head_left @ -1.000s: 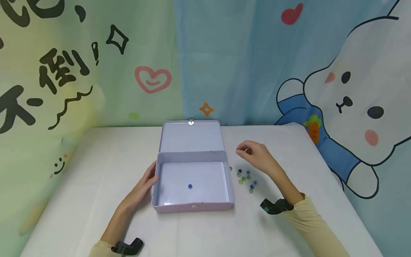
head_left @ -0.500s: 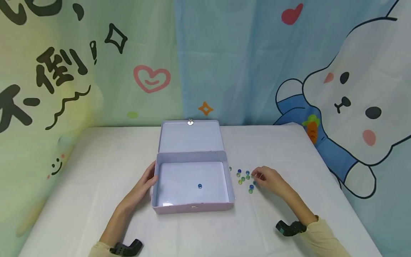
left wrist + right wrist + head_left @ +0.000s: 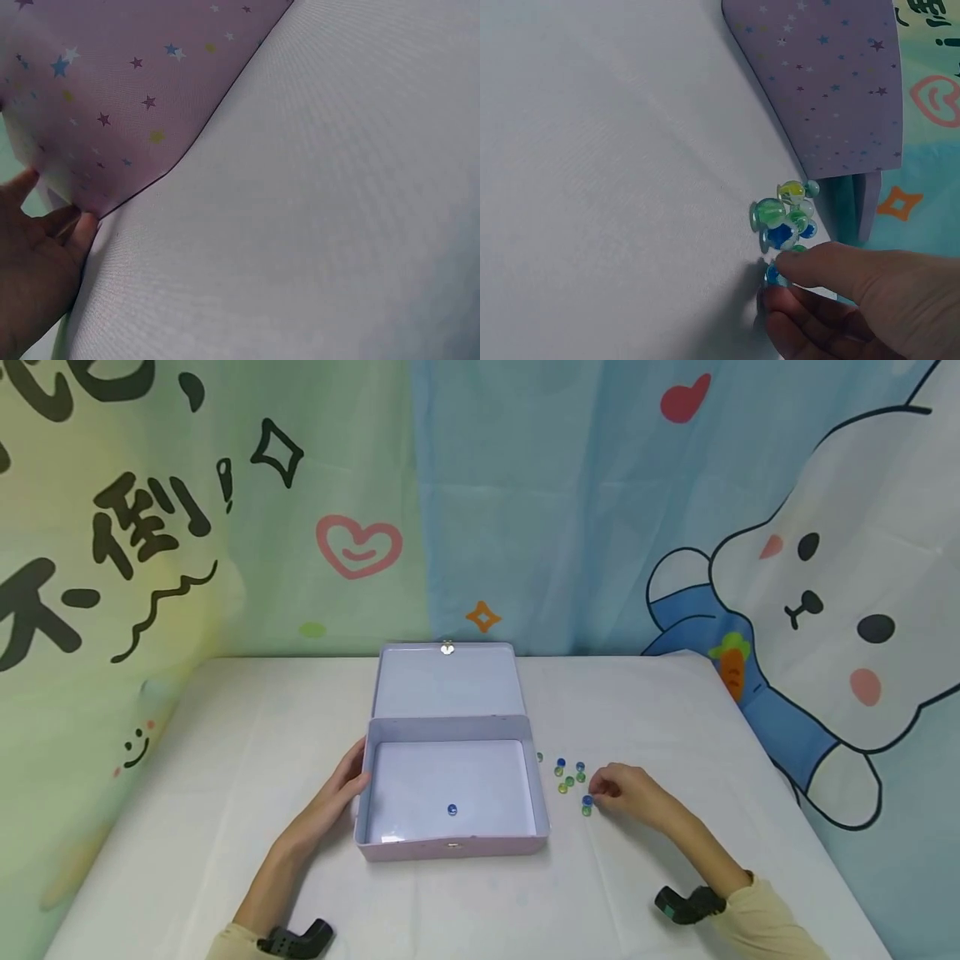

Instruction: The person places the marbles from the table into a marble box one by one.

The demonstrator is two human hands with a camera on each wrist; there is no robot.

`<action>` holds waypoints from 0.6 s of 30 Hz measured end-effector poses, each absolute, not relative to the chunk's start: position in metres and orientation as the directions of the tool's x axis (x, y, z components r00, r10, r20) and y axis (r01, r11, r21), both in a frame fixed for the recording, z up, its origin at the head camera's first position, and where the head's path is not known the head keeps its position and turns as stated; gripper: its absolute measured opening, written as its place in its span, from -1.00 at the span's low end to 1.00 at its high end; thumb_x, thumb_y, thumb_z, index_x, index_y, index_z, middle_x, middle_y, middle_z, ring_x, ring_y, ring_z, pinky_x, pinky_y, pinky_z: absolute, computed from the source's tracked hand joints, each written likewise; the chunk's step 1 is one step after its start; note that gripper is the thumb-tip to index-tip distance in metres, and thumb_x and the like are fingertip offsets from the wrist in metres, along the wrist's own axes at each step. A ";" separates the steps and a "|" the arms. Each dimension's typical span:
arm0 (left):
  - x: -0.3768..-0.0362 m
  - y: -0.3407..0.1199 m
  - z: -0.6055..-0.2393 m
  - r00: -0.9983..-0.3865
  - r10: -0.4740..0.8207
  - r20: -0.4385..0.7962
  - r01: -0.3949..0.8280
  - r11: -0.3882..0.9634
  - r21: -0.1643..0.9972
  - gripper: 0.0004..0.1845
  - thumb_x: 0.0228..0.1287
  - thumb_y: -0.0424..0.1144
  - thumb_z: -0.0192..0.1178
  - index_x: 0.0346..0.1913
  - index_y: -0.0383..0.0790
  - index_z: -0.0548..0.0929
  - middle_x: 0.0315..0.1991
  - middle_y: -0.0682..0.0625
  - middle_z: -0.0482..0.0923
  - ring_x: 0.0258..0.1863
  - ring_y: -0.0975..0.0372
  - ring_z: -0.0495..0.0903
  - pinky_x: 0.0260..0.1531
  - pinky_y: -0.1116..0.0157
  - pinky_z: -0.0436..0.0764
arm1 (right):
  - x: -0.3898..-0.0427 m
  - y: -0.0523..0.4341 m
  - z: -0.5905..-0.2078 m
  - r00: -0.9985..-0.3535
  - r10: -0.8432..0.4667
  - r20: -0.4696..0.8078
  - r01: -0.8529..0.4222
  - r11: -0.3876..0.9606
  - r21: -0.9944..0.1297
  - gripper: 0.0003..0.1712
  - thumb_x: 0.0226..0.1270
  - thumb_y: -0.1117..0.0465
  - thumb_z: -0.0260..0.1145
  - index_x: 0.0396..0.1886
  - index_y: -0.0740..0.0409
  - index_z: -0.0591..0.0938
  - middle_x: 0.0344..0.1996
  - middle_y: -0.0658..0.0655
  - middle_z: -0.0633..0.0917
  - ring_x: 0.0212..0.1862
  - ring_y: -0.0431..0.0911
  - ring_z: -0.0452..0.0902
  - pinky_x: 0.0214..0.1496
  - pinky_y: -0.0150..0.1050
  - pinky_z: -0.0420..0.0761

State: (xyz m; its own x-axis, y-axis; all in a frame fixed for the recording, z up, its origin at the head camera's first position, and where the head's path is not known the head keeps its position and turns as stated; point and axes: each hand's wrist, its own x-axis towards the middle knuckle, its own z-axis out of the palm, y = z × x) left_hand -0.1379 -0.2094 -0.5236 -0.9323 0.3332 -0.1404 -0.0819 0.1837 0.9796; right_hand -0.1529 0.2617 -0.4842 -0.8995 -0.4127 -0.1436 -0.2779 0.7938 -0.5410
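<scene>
A lilac tin box [image 3: 540,793] lies open on the white table, its lid [image 3: 447,681] leaning back. One blue marble [image 3: 452,810] sits on the box floor near the front. My left hand [image 3: 354,779] rests with fairly straight fingers against the box's left wall; the left wrist view shows that hand [image 3: 52,217] touching the star-printed wall [image 3: 112,82]. Right of the box lie several loose marbles [image 3: 570,774]. My right hand [image 3: 597,792] is down at their near edge. In the right wrist view its thumb and fingers [image 3: 810,264] pinch a blue marble [image 3: 774,276] that rests on the cloth.
A green marble [image 3: 586,811] lies just in front of the right fingertips. Cartoon-printed curtains hang close behind the table. The table's right edge runs near the rabbit print. The box's starry outer wall [image 3: 825,82] stands just beyond the marble cluster [image 3: 784,217].
My right hand came down from above the table behind the marbles to their near edge and closed on a blue one. The marble in the box rolled right, then back left and forward.
</scene>
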 end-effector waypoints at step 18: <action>-0.137 -0.209 -0.523 -0.932 0.321 -0.166 -0.107 0.193 0.975 -0.37 0.52 -0.07 -0.19 0.55 0.20 -0.12 0.60 -0.08 -0.24 0.57 -0.09 -0.24 0.41 -0.28 -0.22 | -0.170 0.264 -0.461 -0.910 -0.409 -0.069 -0.329 0.814 -0.479 -0.91 0.21 0.36 0.35 -0.27 0.25 0.66 -0.39 0.03 0.67 -0.34 -0.22 0.49 -0.30 -0.41 0.57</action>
